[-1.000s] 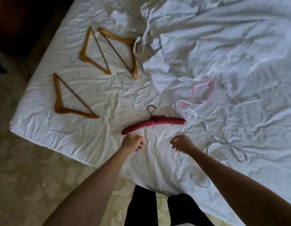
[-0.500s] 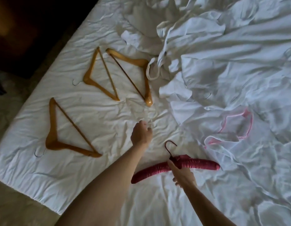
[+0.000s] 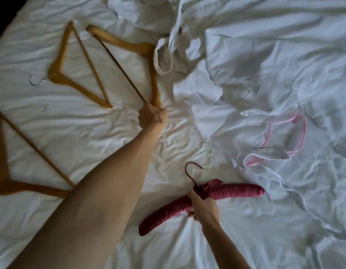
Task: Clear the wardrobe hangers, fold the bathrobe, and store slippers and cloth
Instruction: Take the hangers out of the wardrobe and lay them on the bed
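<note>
Bed sheet (image 3: 90, 144): white, creased, bearing all items.
Wooden hanger, far left (image 3: 1, 152): flat on sheet, lower arm passing under the left forearm, partly cut by the frame edge.
Wooden hanger, upper left (image 3: 59, 74): flat, metal hook pointing left.
Bathrobe (image 3: 246, 65): white, crumpled, upper right.
Pink-edged cloth (image 3: 284, 140): on the rumpled linen, right; its kind is hard to tell in the dim light.
Wooden hanger, centre (image 3: 133, 47): near tip enclosed by the left hand (image 3: 151, 116), fingers curled round it.
Padded red hanger (image 3: 232, 191): on the sheet, hook upward; right hand (image 3: 204, 207) grips its middle, just below the hook.
</note>
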`<action>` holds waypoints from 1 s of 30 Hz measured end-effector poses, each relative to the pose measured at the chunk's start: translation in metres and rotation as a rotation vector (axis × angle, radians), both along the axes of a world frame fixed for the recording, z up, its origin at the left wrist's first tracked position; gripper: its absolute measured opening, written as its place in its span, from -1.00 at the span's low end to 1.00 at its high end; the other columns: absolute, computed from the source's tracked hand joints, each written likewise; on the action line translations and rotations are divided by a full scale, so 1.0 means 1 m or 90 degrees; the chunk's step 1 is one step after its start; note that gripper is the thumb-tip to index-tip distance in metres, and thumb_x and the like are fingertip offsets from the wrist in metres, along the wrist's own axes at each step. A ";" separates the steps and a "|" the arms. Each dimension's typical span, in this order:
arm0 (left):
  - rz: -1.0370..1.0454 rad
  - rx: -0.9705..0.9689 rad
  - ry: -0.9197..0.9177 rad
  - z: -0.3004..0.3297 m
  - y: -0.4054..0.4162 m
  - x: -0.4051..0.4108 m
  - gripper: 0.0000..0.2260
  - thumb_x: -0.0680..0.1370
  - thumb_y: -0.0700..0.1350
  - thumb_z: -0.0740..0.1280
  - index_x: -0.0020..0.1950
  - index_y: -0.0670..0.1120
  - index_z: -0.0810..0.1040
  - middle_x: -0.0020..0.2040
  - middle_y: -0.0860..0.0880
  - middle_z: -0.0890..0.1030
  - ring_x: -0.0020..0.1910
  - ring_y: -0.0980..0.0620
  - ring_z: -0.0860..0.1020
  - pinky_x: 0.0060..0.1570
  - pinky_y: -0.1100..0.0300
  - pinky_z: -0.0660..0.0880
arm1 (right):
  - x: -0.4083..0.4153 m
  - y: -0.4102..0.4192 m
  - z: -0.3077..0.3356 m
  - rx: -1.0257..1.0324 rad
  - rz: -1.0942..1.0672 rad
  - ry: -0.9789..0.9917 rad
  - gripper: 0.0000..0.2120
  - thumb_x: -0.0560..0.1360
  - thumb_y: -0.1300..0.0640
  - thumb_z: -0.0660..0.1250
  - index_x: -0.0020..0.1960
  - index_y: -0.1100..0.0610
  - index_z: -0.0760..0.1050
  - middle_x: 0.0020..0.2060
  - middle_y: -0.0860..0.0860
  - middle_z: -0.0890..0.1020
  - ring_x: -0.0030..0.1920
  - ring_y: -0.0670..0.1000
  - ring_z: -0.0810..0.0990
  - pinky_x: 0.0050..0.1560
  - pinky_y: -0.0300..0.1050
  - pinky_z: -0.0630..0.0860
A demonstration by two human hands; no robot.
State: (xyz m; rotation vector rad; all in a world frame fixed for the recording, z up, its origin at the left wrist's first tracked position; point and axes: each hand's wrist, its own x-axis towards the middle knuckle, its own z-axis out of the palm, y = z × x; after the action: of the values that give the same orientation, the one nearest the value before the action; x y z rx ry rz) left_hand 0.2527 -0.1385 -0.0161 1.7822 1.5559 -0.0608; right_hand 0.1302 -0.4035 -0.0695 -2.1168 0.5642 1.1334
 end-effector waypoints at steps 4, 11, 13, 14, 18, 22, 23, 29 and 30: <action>-0.039 0.017 0.062 0.004 -0.033 -0.062 -0.68 0.50 -0.06 0.41 0.16 -0.24 0.60 0.15 -0.22 0.65 0.16 -0.22 0.62 0.06 0.05 0.55 | -0.004 -0.008 0.014 0.058 -0.073 0.015 -0.64 0.38 -0.09 0.42 -0.13 0.23 0.63 -0.34 0.14 0.71 -0.33 0.11 0.68 -0.32 -0.06 0.59; -0.072 -0.075 0.140 0.016 -0.137 -0.197 -0.61 0.46 0.11 0.45 0.11 -0.15 0.67 0.00 -0.11 0.72 -0.03 -0.12 0.68 -0.08 0.07 0.61 | -0.016 -0.036 0.050 -0.025 -0.063 -0.006 -0.70 0.45 -0.03 0.41 -0.06 0.24 0.61 -0.26 0.14 0.67 -0.33 0.08 0.60 -0.28 -0.01 0.62; -0.081 -0.044 0.150 0.019 -0.153 -0.210 -0.55 0.46 0.09 0.47 0.25 -0.12 0.57 0.13 -0.11 0.65 0.09 -0.12 0.63 0.01 0.04 0.54 | -0.023 -0.042 0.054 -0.090 -0.059 -0.042 -0.59 0.42 -0.10 0.40 0.03 0.24 0.55 -0.19 0.14 0.65 -0.21 0.14 0.62 -0.13 0.09 0.64; -0.116 0.019 0.138 0.017 -0.157 -0.211 -0.47 0.42 0.03 0.49 0.33 -0.13 0.50 0.19 -0.13 0.60 0.15 -0.13 0.58 0.06 0.01 0.51 | -0.028 -0.042 0.057 -0.105 -0.060 -0.061 -0.55 0.41 -0.11 0.41 0.08 0.23 0.48 -0.14 0.13 0.62 -0.14 0.16 0.61 -0.09 0.09 0.61; -0.348 0.264 0.093 -0.011 -0.157 -0.182 -0.30 0.33 -0.11 0.49 0.45 -0.21 0.42 0.29 -0.20 0.53 0.23 -0.21 0.53 0.17 -0.06 0.50 | -0.051 -0.031 0.052 -0.071 -0.068 -0.132 -0.41 0.31 0.03 0.57 0.13 0.16 0.28 -0.01 0.07 0.46 -0.02 0.09 0.49 0.00 0.06 0.52; -0.320 0.169 0.101 -0.017 -0.137 -0.134 -0.53 0.57 -0.12 0.30 0.45 -0.20 0.33 0.28 -0.21 0.51 0.20 -0.19 0.56 0.14 0.01 0.50 | -0.059 -0.028 0.041 -0.107 -0.028 -0.135 -0.51 0.34 0.14 0.47 0.13 0.17 0.27 -0.01 0.09 0.46 -0.07 0.12 0.52 -0.08 0.06 0.55; -0.290 0.132 0.099 -0.014 -0.133 -0.130 -0.61 0.60 -0.11 0.27 0.40 -0.18 0.35 0.25 -0.20 0.55 0.18 -0.18 0.59 0.10 0.01 0.52 | -0.057 -0.031 0.044 -0.116 -0.031 -0.136 -0.56 0.38 0.17 0.43 0.15 0.19 0.30 -0.02 0.11 0.50 -0.09 0.13 0.53 -0.10 0.03 0.53; -0.338 0.012 0.182 0.033 -0.132 -0.175 -0.72 0.62 -0.01 0.27 0.22 -0.16 0.42 0.14 -0.16 0.63 0.06 -0.16 0.65 0.02 0.01 0.61 | -0.054 -0.068 0.134 -0.029 -0.102 -0.164 -0.86 0.49 0.16 0.33 0.00 0.15 0.41 -0.24 0.10 0.61 -0.34 0.10 0.65 -0.23 0.10 0.63; -0.357 0.003 0.204 0.045 -0.132 -0.186 -0.72 0.61 -0.01 0.28 0.22 -0.17 0.43 0.14 -0.16 0.62 0.08 -0.16 0.64 0.03 0.03 0.59 | -0.053 -0.075 0.151 0.022 -0.120 -0.149 -0.88 0.49 0.18 0.34 -0.01 0.17 0.43 -0.31 0.10 0.60 -0.44 0.05 0.63 -0.28 0.10 0.66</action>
State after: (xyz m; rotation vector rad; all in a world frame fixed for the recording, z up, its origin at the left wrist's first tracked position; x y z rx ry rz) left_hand 0.0668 -0.2709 0.0290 2.2442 1.2073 -0.6394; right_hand 0.0776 -0.4781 0.0816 -2.0801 0.6139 0.7741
